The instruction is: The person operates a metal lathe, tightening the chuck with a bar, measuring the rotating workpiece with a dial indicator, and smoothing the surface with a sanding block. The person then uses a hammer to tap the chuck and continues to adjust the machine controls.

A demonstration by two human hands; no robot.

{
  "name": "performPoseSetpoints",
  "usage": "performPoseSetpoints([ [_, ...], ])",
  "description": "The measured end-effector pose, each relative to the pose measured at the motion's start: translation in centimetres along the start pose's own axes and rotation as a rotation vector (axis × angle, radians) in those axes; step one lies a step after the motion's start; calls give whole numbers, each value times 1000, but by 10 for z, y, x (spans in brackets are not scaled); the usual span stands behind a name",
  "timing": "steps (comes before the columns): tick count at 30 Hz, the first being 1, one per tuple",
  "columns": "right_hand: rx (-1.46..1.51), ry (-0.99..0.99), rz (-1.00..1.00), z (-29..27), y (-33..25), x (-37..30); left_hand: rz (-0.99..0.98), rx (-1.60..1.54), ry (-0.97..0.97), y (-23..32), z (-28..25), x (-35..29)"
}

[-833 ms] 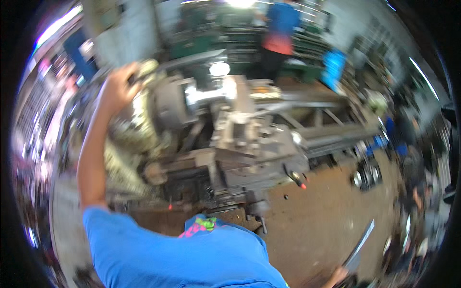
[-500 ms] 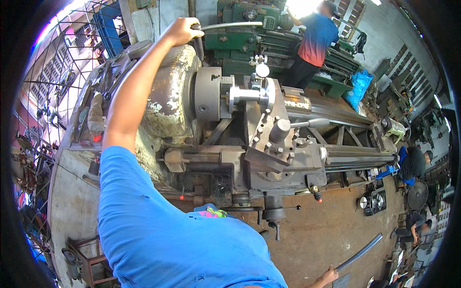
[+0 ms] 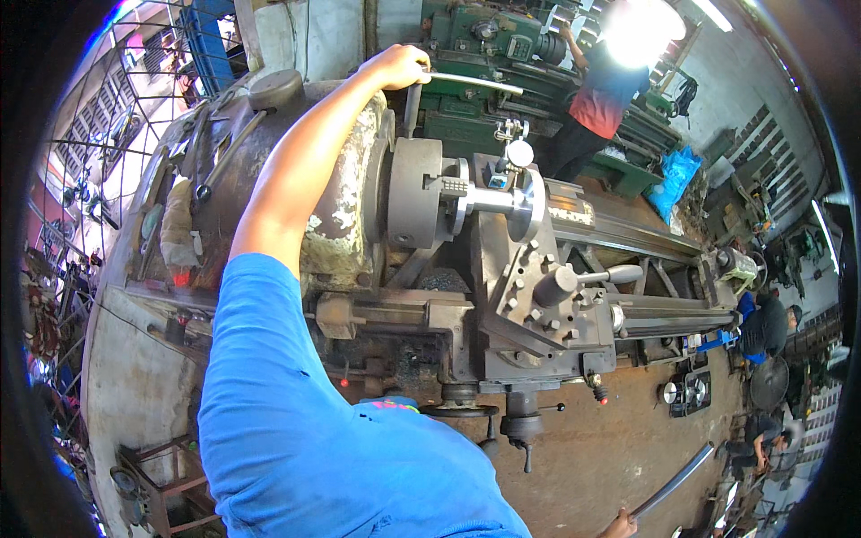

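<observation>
Lathe (image 3: 489, 327) with a shiny flanged workpiece (image 3: 491, 202) already seated in its chuck (image 3: 414, 193); how tightly, I cannot tell. A dial gauge (image 3: 520, 153) stands just beside the workpiece. Left hand (image 3: 397, 68) curls around a wrench (image 3: 475, 82) whose stem appears to meet the chuck. Right hand (image 3: 619, 525), partly cut off, grips a long bar (image 3: 671, 483).

Left of the round grey steel chuck (image 3: 415, 193) stands the cream metal headstock (image 3: 339, 215); right of the chuck lies the shiny cylindrical steel workpiece (image 3: 493, 201). Before and right of the chuck sits the squarish grey metal tool post (image 3: 529, 300). The upright dark metal shaft (image 3: 413, 112) stands at the chuck's rear edge, perhaps in it. Farther behind the chuck is the long green metal lathe (image 3: 462, 103); behind and far right, the blue plastic bag (image 3: 674, 182).
</observation>
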State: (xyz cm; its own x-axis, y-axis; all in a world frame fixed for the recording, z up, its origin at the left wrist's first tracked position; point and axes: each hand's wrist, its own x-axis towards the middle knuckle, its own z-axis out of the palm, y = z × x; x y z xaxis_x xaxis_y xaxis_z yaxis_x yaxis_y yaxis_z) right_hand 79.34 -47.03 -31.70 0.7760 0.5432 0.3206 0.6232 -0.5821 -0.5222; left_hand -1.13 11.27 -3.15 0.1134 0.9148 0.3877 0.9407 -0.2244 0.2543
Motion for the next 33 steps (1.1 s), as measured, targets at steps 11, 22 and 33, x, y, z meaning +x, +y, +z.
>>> performPoseSetpoints([
  [11, 47, -44, -65, 24, 41, -85, 14, -212, -250, -12, 10, 43],
  [22, 492, -103, 327, 67, 36, -19, 97, 82, -170, -9, 25, 19],
  [33, -194, 23, -55, 82, -39, 113, -126, 224, -50, 38, 6, -26],
])
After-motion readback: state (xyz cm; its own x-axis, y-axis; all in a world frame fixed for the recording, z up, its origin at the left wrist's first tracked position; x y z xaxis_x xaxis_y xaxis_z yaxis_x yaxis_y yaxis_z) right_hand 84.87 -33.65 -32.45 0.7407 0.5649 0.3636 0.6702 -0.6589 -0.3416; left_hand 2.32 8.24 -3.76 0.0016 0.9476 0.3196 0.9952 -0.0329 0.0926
